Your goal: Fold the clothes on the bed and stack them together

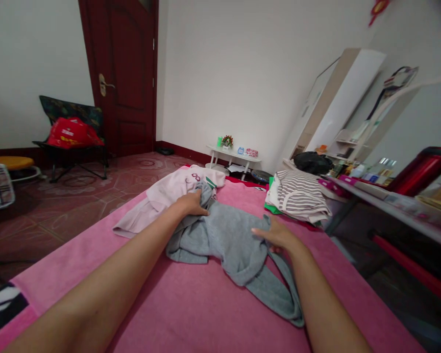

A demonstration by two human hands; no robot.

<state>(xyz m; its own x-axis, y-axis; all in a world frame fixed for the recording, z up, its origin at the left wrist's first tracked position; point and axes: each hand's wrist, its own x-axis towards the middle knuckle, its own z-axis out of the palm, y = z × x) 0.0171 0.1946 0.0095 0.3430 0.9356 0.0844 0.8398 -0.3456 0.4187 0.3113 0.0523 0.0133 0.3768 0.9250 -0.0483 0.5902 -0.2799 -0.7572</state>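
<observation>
A crumpled grey garment [235,238] lies across the pink bed cover, with a long narrow part trailing toward the lower right. Its exact kind is unclear in the folds. My left hand [191,203] is closed on a bunched part at its far left end, thumb on the near side and fingers partly hidden by cloth. At the right edge, my right hand [277,233] grips the same garment, thumb on top and fingers beneath. Just beyond my left hand, a pale pink garment [169,191] with lettering lies spread and partly covered by the grey cloth.
A folded pile with a striped garment [301,196] sits at the bed's far right corner. The pink bed cover [191,304] lies beneath everything. A cluttered desk [400,201] stands close on the right. A folding chair [71,115] holds a red bag [73,133] at left.
</observation>
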